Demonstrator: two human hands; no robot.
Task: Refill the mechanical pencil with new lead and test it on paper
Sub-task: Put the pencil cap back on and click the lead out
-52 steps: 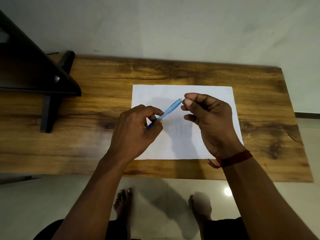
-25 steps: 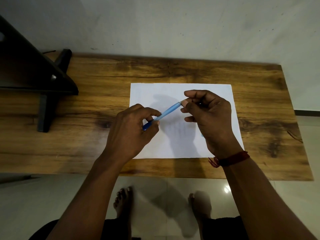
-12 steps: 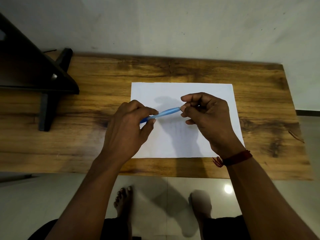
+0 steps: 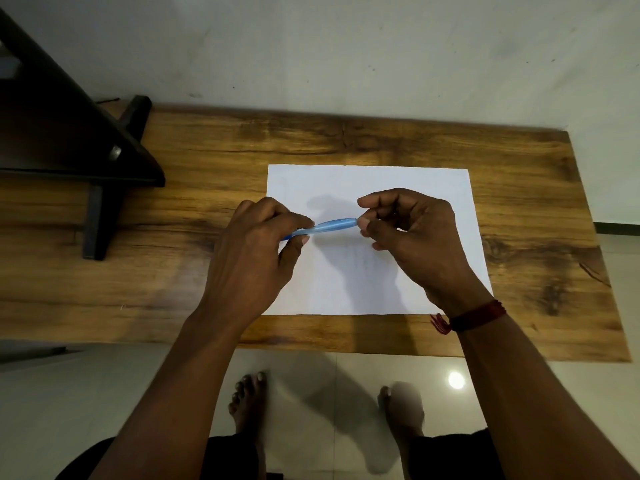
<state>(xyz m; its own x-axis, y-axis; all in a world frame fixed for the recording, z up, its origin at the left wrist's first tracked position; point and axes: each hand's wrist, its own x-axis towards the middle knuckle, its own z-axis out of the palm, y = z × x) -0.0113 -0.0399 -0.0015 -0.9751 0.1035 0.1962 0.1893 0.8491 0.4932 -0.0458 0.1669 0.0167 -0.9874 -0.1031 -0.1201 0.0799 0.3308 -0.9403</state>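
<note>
Above the paper (image 4: pixel 433 188), blue pencil (image 4: pixel 334 226), pinched between both hands

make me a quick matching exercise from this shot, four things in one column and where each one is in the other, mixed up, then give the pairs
Things:
1. pencil
2. paper
3. red thread
4. dark stand

Places:
A. tied round the right wrist
B. at the left end of the table
C. lying flat on the table, under both hands
D. held in the air between the left hand and the right hand

Pairs: 1-D, 2-C, 3-A, 4-B
</note>
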